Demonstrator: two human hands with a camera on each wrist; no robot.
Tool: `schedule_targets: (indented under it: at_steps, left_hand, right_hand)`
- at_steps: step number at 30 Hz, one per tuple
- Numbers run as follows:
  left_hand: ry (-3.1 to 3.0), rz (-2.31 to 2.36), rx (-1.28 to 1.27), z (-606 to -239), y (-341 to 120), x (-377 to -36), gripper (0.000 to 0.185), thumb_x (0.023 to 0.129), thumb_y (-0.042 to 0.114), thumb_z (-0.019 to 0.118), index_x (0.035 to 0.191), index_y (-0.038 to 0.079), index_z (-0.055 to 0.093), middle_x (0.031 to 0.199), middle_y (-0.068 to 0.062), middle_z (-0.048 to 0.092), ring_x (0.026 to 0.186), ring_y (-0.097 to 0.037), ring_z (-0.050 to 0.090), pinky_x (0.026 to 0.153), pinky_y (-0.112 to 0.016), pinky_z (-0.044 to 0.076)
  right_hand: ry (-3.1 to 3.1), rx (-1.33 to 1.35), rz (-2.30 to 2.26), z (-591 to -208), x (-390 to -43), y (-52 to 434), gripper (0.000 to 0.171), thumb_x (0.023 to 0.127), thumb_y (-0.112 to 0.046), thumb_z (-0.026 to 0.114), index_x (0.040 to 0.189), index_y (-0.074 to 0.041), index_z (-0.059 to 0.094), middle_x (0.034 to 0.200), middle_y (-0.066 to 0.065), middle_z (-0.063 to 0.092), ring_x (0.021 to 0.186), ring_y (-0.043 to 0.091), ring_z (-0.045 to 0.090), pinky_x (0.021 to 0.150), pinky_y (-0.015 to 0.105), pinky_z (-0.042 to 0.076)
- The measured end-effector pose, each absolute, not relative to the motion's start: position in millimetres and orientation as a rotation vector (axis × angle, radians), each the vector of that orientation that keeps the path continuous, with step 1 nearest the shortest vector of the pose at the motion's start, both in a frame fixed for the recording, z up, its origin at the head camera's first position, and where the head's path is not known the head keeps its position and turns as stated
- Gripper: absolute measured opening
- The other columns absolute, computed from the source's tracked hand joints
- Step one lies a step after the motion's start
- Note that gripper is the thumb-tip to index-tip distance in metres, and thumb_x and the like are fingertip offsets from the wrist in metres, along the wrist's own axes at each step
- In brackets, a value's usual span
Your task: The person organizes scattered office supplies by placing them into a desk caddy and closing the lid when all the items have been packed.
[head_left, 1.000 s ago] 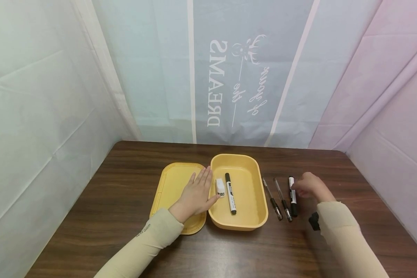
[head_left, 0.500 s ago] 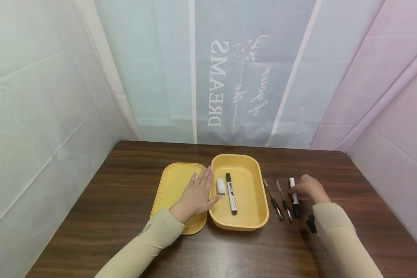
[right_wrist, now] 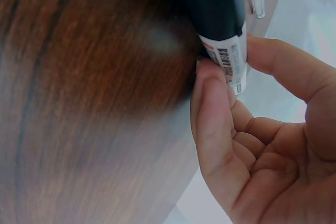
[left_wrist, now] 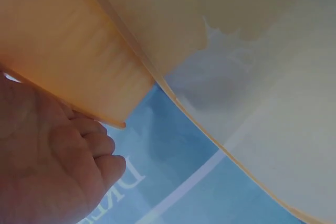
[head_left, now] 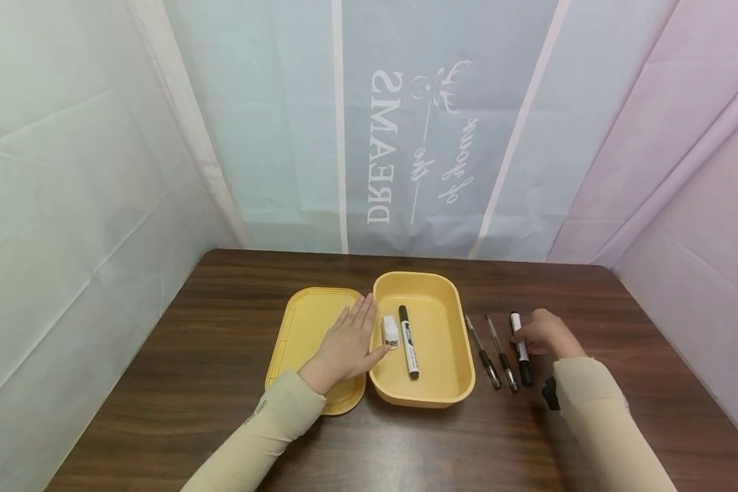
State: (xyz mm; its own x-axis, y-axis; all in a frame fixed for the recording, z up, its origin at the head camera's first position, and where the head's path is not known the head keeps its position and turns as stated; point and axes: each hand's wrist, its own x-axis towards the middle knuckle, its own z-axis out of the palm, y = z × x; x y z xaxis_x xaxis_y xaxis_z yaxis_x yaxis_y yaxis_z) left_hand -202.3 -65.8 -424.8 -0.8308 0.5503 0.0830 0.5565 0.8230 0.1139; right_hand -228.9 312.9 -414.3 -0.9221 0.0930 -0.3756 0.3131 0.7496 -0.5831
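My right hand (head_left: 527,335) pinches a black-and-white marker (head_left: 521,352) that lies on the brown table (head_left: 209,383), right of two thin pens (head_left: 484,353). The right wrist view shows a thumb and a finger (right_wrist: 275,59) closed on the marker's white labelled end (right_wrist: 223,30), which still touches the wood. My left hand (head_left: 347,344) lies flat with straight fingers on a yellow lid (head_left: 301,328), its thumb against the rim of an open yellow box (head_left: 443,321). Inside the box lie a white eraser (head_left: 391,331) and a second marker (head_left: 408,342).
Pale cloth walls close in the table on the left, back and right. The lid sits directly left of the box, touching it. Bare wood runs along the near edge and the far left. In the left wrist view only the palm (left_wrist: 52,177) and yellow plastic (left_wrist: 63,51) show.
My right hand has dropped from above the outer marker and its fingers have closed on the marker's white end. The left hand, box and pens have not moved.
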Motion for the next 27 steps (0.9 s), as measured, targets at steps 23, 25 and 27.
schedule_targets:
  at_steps: [23,25,27]
  left_hand:
    - [-2.934,-0.186,-0.901,-430,-66,-202,0.081,0.096,0.052,0.039,0.147,-0.007,0.018,0.154,-0.021,0.013,0.142,-0.032,0.014,0.113,-0.043,0.016]
    - [-2.937,-0.182,-0.900,-431,-66,-202,0.082,0.096,0.053,0.039,0.147,-0.007,0.017,0.154,-0.021,0.013,0.142,-0.032,0.014,0.113,-0.043,0.016]
    - [-2.936,-0.176,-0.897,-432,-65,-202,0.082,0.096,0.053,0.039,0.147,-0.007,0.017,0.154,-0.022,0.013,0.142,-0.032,0.014,0.113,-0.043,0.016]
  right_hand:
    - [2.508,0.270,-1.136,-425,-234,330,0.027,0.072,-0.008,0.072,0.077,0.008,0.050,0.067,0.011,0.055,0.058,0.018,0.058,0.056,0.030,0.054]
    - [2.506,0.278,-1.143,-425,-232,330,0.026,0.074,-0.007,0.070,0.079,0.008,0.050,0.069,0.011,0.054,0.059,0.018,0.058,0.057,0.031,0.055]
    - [2.504,0.299,-1.158,-423,-229,330,0.025,0.076,-0.006,0.066,0.082,0.010,0.048,0.071,0.012,0.053,0.062,0.019,0.058,0.059,0.032,0.055]
